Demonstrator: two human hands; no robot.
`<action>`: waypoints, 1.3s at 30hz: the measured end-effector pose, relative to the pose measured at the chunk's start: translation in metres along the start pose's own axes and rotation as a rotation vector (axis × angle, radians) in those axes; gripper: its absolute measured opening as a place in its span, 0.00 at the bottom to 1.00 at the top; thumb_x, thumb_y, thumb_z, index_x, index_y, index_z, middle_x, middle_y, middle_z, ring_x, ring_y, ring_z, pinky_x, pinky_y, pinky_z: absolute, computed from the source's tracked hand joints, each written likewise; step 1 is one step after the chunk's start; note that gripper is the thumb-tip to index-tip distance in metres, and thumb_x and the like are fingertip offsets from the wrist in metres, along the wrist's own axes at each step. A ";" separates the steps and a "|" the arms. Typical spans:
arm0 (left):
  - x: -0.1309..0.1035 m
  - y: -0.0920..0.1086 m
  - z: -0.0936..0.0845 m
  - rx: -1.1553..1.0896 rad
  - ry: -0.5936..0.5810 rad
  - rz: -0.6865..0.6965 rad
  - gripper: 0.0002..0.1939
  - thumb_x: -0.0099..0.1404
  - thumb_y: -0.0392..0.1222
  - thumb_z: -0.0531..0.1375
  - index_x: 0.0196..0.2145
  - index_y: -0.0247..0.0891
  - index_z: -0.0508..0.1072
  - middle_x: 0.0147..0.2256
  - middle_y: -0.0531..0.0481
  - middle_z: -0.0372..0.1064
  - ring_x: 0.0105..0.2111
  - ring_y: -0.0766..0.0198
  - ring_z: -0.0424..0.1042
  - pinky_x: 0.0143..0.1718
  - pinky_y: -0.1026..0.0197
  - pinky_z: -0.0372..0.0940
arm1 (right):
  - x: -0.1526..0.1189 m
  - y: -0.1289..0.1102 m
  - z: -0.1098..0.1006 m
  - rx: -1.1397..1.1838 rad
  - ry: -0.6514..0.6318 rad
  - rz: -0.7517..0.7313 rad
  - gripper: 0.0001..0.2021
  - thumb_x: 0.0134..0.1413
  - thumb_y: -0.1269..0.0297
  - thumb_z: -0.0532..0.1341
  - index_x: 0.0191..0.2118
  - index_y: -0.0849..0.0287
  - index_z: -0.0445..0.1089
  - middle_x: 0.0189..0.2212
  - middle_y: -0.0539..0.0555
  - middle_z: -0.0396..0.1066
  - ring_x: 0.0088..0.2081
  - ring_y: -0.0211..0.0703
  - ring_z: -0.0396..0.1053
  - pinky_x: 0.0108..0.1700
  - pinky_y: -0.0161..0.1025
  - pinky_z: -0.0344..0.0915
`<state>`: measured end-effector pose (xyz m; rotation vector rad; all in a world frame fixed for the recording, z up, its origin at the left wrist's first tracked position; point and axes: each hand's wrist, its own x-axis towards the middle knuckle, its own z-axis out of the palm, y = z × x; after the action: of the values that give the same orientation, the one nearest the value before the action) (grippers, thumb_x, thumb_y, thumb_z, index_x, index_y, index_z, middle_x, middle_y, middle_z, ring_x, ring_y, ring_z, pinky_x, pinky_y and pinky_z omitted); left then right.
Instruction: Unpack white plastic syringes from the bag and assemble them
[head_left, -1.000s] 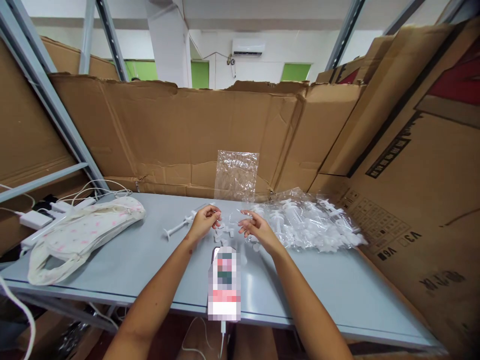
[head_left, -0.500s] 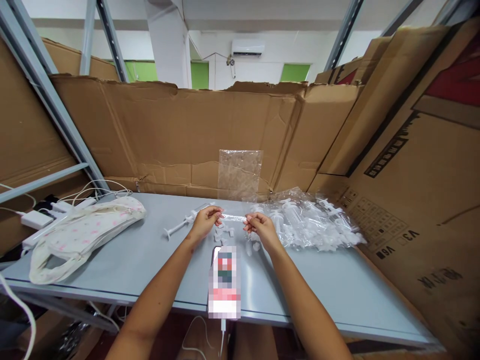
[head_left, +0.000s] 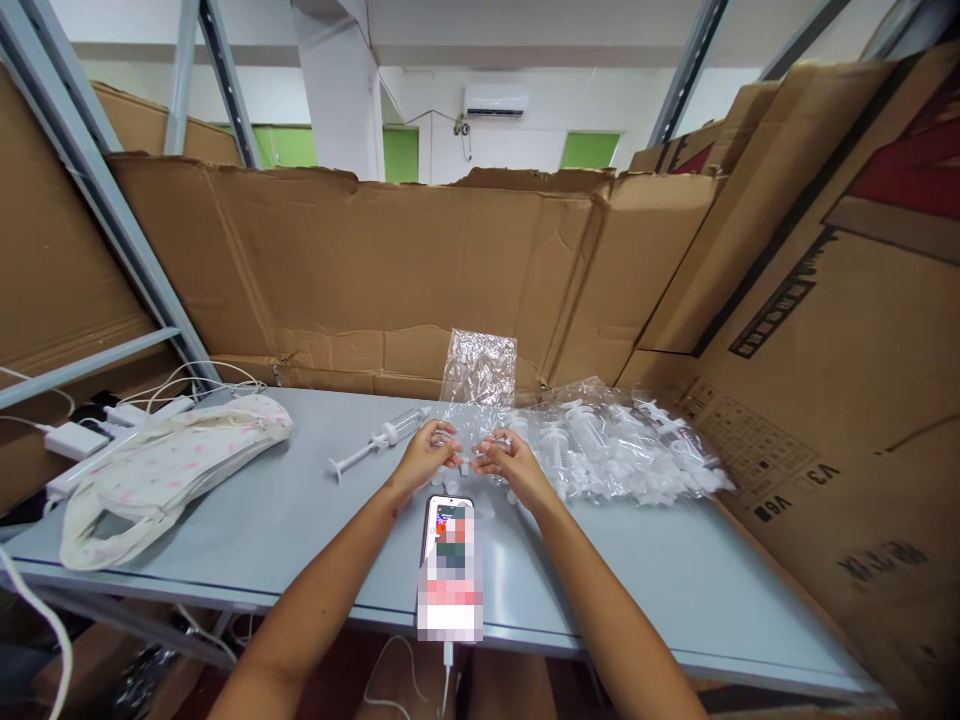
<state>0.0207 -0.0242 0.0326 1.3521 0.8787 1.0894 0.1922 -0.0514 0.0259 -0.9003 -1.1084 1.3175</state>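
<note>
A clear plastic bag (head_left: 481,368) stands up from the table between my hands, its upper part crinkled and shiny. My left hand (head_left: 429,456) has its fingers closed at the bag's near left edge. Opposite it, my right hand (head_left: 513,464) pinches the near right edge. Just left of my left hand lies a large clear syringe (head_left: 381,440) with a white plunger. Small white plastic pieces (head_left: 450,482) sit below my hands, partly hidden by them. To the right of my right hand is a big clear bag of syringes (head_left: 622,450).
A phone (head_left: 450,570) with a charging cable lies at the table's front edge. On the left are a white cloth bag (head_left: 176,475) with pink spots and a power strip (head_left: 112,445) with cables. Cardboard walls (head_left: 412,260) enclose the grey table (head_left: 315,540) behind and at the sides.
My hands have come closer together, and the stretched near edge of the clear bag has slackened. Its top has dropped and looks more crinkled.
</note>
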 end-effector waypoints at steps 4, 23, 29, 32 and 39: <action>0.002 -0.002 0.000 0.004 0.011 0.066 0.14 0.54 0.43 0.62 0.36 0.35 0.64 0.27 0.52 0.69 0.23 0.68 0.72 0.26 0.66 0.65 | 0.003 0.005 0.001 -0.046 0.077 -0.006 0.17 0.38 0.54 0.68 0.30 0.57 0.62 0.22 0.48 0.71 0.23 0.42 0.73 0.29 0.38 0.69; 0.007 -0.003 -0.006 0.020 0.075 0.176 0.13 0.61 0.47 0.53 0.37 0.35 0.67 0.27 0.51 0.69 0.21 0.70 0.67 0.26 0.65 0.61 | 0.007 0.004 -0.006 -0.020 0.027 -0.017 0.18 0.44 0.45 0.62 0.34 0.55 0.67 0.29 0.52 0.73 0.30 0.46 0.75 0.37 0.46 0.73; 0.007 0.009 -0.019 0.082 0.219 0.205 0.13 0.58 0.49 0.55 0.32 0.35 0.68 0.27 0.50 0.69 0.23 0.70 0.67 0.26 0.66 0.62 | 0.002 -0.002 -0.003 -0.057 -0.048 -0.020 0.20 0.43 0.49 0.64 0.41 0.54 0.67 0.31 0.52 0.75 0.32 0.46 0.75 0.37 0.46 0.72; 0.004 0.021 -0.041 0.094 0.376 0.166 0.14 0.57 0.49 0.55 0.36 0.35 0.68 0.25 0.51 0.68 0.21 0.69 0.67 0.22 0.68 0.60 | 0.000 -0.007 -0.004 -0.093 -0.046 -0.036 0.21 0.41 0.52 0.66 0.41 0.55 0.67 0.33 0.54 0.75 0.33 0.47 0.75 0.37 0.46 0.71; -0.039 0.038 -0.131 0.533 0.704 0.001 0.19 0.60 0.43 0.51 0.49 0.38 0.63 0.27 0.51 0.68 0.24 0.63 0.71 0.23 0.66 0.60 | 0.003 -0.007 -0.010 -0.172 0.019 -0.065 0.18 0.41 0.54 0.66 0.39 0.57 0.69 0.31 0.54 0.75 0.31 0.43 0.74 0.34 0.40 0.68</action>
<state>-0.1192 -0.0246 0.0574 1.3927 1.7804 1.4221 0.2038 -0.0482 0.0304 -0.9921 -1.2404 1.1713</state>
